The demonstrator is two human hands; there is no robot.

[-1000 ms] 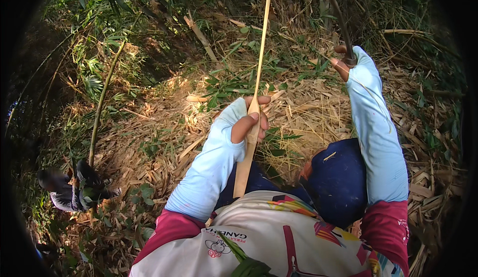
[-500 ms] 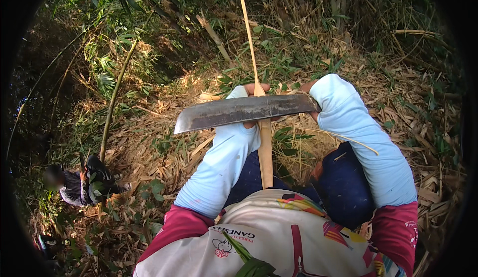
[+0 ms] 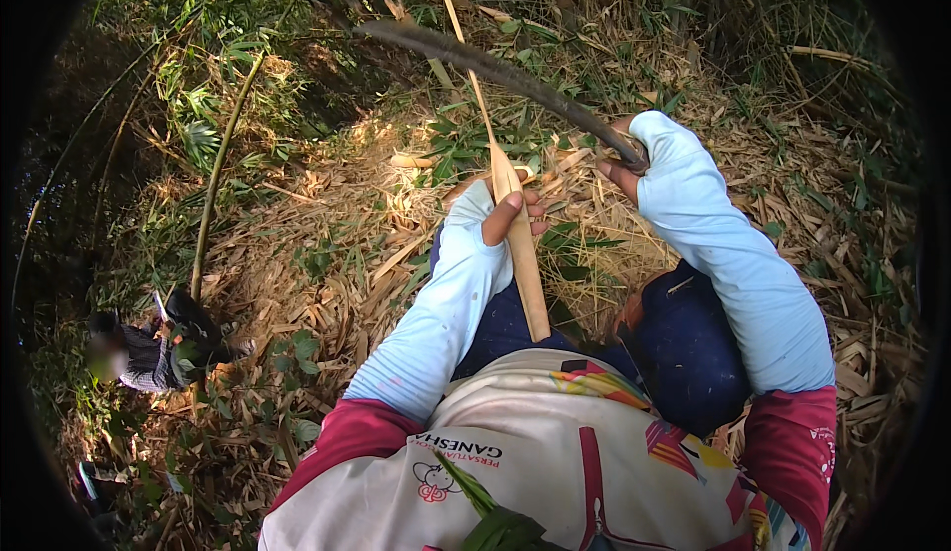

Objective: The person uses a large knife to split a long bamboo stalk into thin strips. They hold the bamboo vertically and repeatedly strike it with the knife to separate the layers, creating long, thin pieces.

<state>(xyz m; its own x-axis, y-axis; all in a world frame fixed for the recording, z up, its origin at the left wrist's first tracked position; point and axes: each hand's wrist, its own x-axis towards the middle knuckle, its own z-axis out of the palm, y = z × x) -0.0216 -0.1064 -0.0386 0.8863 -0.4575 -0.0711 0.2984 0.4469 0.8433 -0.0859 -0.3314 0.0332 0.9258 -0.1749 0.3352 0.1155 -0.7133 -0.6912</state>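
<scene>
My left hand [image 3: 501, 218] is closed around a pale carved strip of wood or bamboo [image 3: 529, 289], thumb on top and fingers underneath. Its broad lower end reaches back toward my lap, while beyond my grip it narrows into a long thin shaft running up out of view. In my right hand [image 3: 626, 162] is a machete [image 3: 515, 78], held at the handle, which the fingers mostly hide. The dark blade slants up and left, seen nearly along its edge and slightly blurred. It passes above the thin shaft, apart from my left hand.
Dry leaves and bamboo litter [image 3: 337, 244] cover the ground, with fine pale shavings [image 3: 619, 224] between my knees. A slim bamboo stem [image 3: 230, 155] rises at left. Another person [image 3: 163, 348] crouches at the far left. Dense bamboo [image 3: 634, 16] stands ahead.
The machete has lifted and swung away from across the wood, its tip now far ahead. My left hand and the carved strip show uncovered, and the strip has tilted slightly.
</scene>
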